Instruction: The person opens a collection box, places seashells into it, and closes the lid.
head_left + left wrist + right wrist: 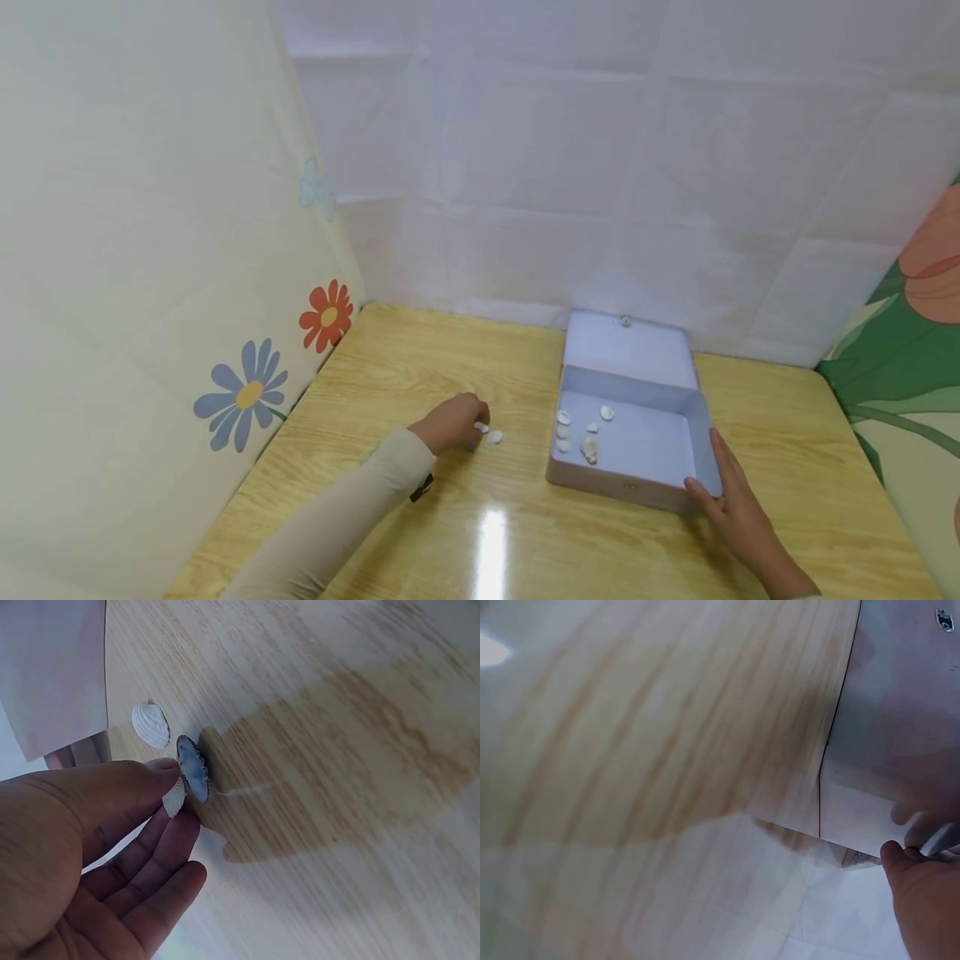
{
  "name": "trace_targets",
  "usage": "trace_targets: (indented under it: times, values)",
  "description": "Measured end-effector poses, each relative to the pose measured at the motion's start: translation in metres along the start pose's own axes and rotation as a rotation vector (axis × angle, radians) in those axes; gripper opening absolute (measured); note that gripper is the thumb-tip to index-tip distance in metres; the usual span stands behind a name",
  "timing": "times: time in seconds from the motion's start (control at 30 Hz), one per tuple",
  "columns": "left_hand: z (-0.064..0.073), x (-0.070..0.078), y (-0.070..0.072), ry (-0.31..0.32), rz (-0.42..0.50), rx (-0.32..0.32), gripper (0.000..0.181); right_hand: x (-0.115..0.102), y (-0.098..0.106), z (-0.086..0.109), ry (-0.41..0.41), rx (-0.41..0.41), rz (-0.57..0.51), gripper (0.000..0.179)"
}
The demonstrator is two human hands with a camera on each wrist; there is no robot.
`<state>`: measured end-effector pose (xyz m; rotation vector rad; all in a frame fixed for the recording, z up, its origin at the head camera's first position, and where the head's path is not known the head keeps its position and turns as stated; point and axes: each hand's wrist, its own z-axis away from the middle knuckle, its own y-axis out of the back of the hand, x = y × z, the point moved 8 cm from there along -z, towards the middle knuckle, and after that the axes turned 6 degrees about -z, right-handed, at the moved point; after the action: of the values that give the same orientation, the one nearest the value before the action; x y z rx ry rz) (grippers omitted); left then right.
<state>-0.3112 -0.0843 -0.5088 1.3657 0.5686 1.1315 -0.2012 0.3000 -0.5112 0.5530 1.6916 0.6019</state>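
Observation:
Between its thumb and fingertips, my left hand (452,422) pinches a small white seashell (174,798), low over the table. Right by those fingertips is a dark-edged seashell (193,769), its pale inside showing. A ribbed white seashell (151,725) lies just beyond, to the right of the hand in the head view. The pale lavender box (652,450) stands with its lid (630,346) tipped back. Inside, several white shells (563,431) and a knobbly spiral shell (589,450) lie toward the left. My right hand (738,504) rests on the box's front right corner, fingers straight along the side.
The wood-grain table (420,350) is bounded at the back by a hanging white cloth (525,167). Flower-printed cloths (150,208) hang at the left and right. A metal clasp (945,619) sits on the box's front wall.

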Motion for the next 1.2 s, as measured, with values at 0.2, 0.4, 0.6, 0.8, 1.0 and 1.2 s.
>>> trace_targets:
  times: [0.2,0.4,0.6,0.8,1.0,1.2]
  values:
    - [-0.003,0.005,0.003,-0.037,-0.028,0.024,0.01,-0.001,0.0,0.0,0.006,0.005,-0.001,0.086]
    - [-0.009,0.021,0.016,-0.123,-0.034,0.105,0.017,-0.001,0.001,-0.001,0.011,0.013,0.009,0.086]
    - [-0.018,0.044,0.031,-0.195,-0.041,0.168,0.021,-0.001,0.001,-0.001,0.014,0.017,0.01,0.086]
    - [-0.03,0.067,0.04,-0.238,-0.021,0.217,0.023,-0.001,0.0,-0.001,0.003,0.016,0.009,0.086]
    - [-0.036,0.093,0.048,-0.288,-0.004,0.243,0.023,-0.001,0.0,-0.001,-0.004,0.013,0.013,0.086]
    - [-0.042,0.111,0.045,-0.301,0.016,0.226,0.024,-0.002,0.0,0.0,0.019,0.024,0.007,0.086]
